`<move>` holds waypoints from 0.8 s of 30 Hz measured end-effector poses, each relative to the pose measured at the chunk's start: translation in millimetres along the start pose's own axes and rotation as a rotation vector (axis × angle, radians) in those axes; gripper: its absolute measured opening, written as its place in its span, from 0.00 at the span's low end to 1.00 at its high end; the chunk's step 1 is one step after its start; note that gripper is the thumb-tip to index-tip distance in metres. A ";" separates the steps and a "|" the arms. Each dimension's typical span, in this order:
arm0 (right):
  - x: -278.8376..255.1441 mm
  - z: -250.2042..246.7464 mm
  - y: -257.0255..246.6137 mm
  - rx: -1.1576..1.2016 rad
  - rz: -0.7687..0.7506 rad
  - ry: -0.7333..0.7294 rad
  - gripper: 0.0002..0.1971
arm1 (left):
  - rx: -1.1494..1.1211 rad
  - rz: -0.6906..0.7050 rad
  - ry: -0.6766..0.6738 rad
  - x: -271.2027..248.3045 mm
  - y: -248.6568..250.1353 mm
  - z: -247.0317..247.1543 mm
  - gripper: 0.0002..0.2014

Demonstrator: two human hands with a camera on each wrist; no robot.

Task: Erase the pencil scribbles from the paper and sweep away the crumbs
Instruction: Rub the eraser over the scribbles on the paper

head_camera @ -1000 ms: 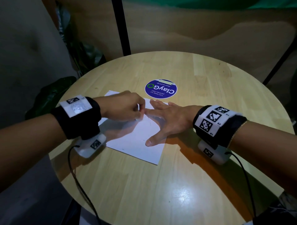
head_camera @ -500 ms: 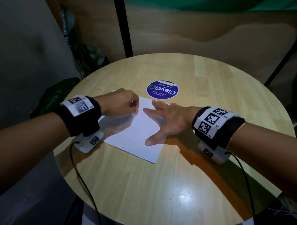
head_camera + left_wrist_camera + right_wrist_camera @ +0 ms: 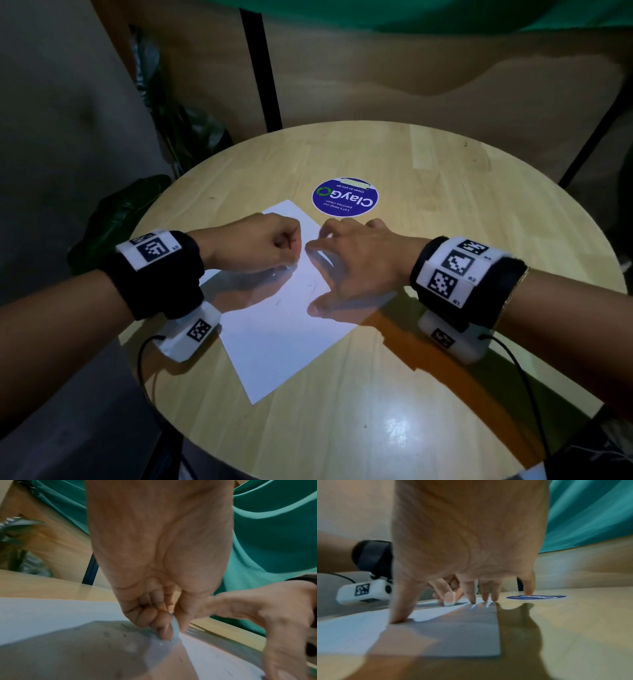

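Observation:
A white sheet of paper (image 3: 284,342) lies on the round wooden table (image 3: 445,394), with faint pencil marks (image 3: 312,286) near its middle. My left hand (image 3: 260,245) is curled into a fist and pinches a small white eraser (image 3: 175,626), pressing it down on the paper (image 3: 51,609). The eraser (image 3: 449,603) shows under the thumb in the right wrist view. Dark crumbs (image 3: 124,635) lie scattered beside it. My right hand (image 3: 356,260) stands arched on its fingertips (image 3: 473,601) and thumb, holding down the right edge of the paper (image 3: 351,631).
A round blue sticker (image 3: 345,202) sits on the table just beyond the paper. A black post (image 3: 260,65) rises behind the table, with plant leaves (image 3: 116,219) off its left edge. Cables hang from both wrist cameras.
My left hand has pulled back left and closed into a tighter fist with the eraser. My right hand rose from lying flat onto its fingertips. The paper appears turned slightly.

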State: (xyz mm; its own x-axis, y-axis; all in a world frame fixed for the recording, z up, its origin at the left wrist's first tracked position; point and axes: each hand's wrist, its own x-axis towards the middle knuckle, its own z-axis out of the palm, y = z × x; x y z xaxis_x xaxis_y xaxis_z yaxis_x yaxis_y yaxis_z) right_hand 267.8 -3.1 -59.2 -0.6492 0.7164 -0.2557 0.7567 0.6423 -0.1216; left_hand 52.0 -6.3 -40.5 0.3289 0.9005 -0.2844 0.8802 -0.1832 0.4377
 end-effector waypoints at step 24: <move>11.2 6.6 12.2 0.202 -0.067 -0.194 0.65 | 0.213 0.196 0.001 6.4 2.6 -3.2 0.03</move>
State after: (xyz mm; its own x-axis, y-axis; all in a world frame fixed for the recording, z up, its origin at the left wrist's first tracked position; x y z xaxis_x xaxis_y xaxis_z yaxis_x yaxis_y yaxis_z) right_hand 270.3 10.9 -69.9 -0.6864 0.5958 -0.4170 0.7250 0.6055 -0.3284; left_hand 55.3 0.3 -38.5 0.4994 0.8402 -0.2111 0.8521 -0.4324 0.2948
